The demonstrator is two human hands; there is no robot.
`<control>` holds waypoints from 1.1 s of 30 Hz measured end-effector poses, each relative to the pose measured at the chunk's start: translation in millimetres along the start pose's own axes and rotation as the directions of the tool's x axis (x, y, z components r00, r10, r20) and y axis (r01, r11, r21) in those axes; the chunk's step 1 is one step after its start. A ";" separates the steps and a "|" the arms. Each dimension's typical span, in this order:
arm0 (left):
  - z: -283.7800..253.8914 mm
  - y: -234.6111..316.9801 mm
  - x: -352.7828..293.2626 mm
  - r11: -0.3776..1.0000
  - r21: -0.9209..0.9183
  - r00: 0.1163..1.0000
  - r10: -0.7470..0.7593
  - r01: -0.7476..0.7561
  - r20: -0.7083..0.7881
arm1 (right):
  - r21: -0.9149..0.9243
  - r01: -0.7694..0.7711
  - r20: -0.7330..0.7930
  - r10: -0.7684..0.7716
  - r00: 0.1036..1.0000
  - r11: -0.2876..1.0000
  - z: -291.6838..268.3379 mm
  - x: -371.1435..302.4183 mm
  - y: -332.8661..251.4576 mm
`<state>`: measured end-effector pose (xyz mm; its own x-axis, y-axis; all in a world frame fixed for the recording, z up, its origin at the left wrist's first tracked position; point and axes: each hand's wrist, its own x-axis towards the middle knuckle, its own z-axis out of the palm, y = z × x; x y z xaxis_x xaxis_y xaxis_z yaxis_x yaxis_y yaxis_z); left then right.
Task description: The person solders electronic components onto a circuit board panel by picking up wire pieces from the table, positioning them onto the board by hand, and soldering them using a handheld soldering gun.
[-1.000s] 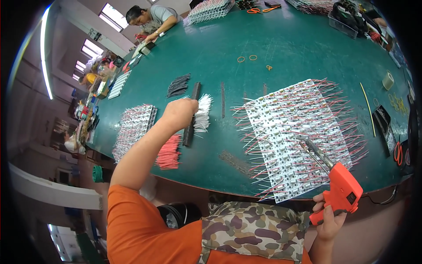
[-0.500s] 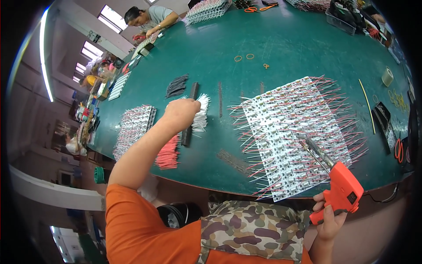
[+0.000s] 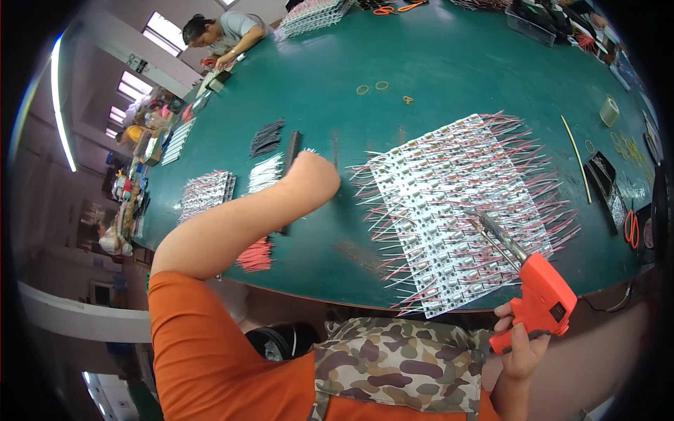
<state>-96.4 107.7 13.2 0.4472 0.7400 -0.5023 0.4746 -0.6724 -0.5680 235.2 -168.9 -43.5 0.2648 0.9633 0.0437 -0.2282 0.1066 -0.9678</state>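
Note:
My left hand [image 3: 316, 179] is bent down at the wrist over the table, beside a dark strip [image 3: 292, 146] and over the right-hand part of the white wires; its fingers are hidden behind the back of the hand. White wires [image 3: 265, 174] also lie left of the strip, with red wires [image 3: 255, 255] nearer me and black wires [image 3: 267, 137] farther off. My right hand [image 3: 523, 349] is wrapped round the handle of a red soldering gun [image 3: 545, 286]. The gun's metal tip points over a large panel of white circuit boards [image 3: 449, 210] with red and white wires sticking out along both sides.
A bundle of wired boards [image 3: 203, 194] lies at the left of the green table [image 3: 337, 259]. Rubber bands [image 3: 382, 85], a tape roll [image 3: 609, 111], a thin yellow stick [image 3: 576, 160] and orange-handled scissors [image 3: 632, 230] lie about. Another person [image 3: 228, 38] works at the far left.
My left hand has shifted right relative to the strip, uncovering white wires on its left. The whole view has swung slightly. The soldering gun stays over the panel in my right hand.

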 end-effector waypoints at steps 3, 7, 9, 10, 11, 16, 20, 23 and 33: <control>-0.6 -16.9 -3.9 0.994 -0.092 0.998 -0.064 0.064 0.003 | 0.020 -0.020 -0.023 0.021 1.000 1.000 -3.0 0.2 1.7; -16.2 -26.4 -20.2 0.967 -0.220 0.982 -0.155 0.129 -0.106 | 0.058 -0.027 -0.011 0.028 1.000 0.998 -1.7 4.1 -1.8; -13.1 -28.8 -25.8 0.933 -0.337 0.982 -0.165 0.125 -0.091 | 0.049 -0.020 0.025 0.019 1.000 0.999 -2.7 3.7 -0.3; -12.3 -28.7 -26.7 0.886 -0.448 0.982 -0.173 0.122 -0.075 | 0.047 -0.019 0.023 0.018 1.000 0.999 -2.4 3.6 -0.7; -9.9 -27.5 -26.0 0.885 -0.450 0.982 -0.172 0.120 -0.077 | 0.044 -0.006 0.026 0.005 1.000 0.999 -0.8 3.8 -1.0; -13.3 -16.6 -23.4 0.561 -0.819 0.962 -0.271 0.120 -0.045 | 0.025 -0.002 0.031 0.001 1.000 1.000 -1.3 2.1 -1.9; -14.8 -4.6 -23.7 0.232 -0.973 0.968 -0.244 0.010 -0.048 | 0.039 -0.024 0.023 0.023 0.999 0.999 0.4 0.4 -4.6; -27.8 6.6 -25.5 0.259 -0.966 0.973 -0.220 -0.015 -0.075 | 0.037 -0.043 0.022 0.042 0.999 0.998 1.5 0.8 -5.8; -24.8 63.2 -18.0 0.607 -0.662 0.733 -0.182 -0.440 -0.655 | 0.009 -0.102 0.086 0.101 0.991 0.995 1.2 -0.1 -5.7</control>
<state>-55.8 51.5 2.6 0.7380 0.6550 0.1623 0.5928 -0.7442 0.3078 235.4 -169.3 -37.7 0.1588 0.9867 -0.0334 -0.2622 0.0095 -0.9650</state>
